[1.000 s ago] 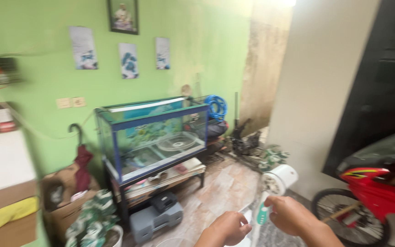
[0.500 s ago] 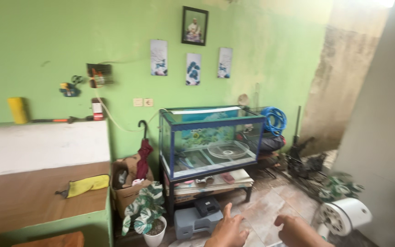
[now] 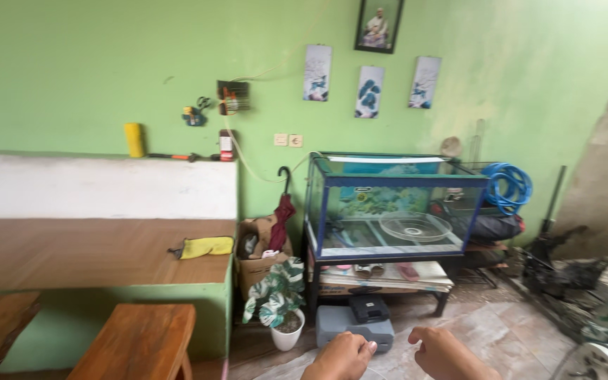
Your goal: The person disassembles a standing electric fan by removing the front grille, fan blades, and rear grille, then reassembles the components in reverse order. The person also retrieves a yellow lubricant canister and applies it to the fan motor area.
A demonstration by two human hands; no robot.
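At the bottom edge of the view, the left hand (image 3: 343, 355) is seen curled into a loose fist, and the right hand (image 3: 445, 352) is held beside it with fingers bent; whether anything is gripped by either cannot be told. Just beyond the knuckles, a grey plastic case (image 3: 353, 325) is set on the tiled floor (image 3: 487, 331), beneath a blue-framed glass aquarium (image 3: 395, 204) on a dark metal stand. A white-potted plant with patterned leaves (image 3: 279, 302) is placed to the left of the case
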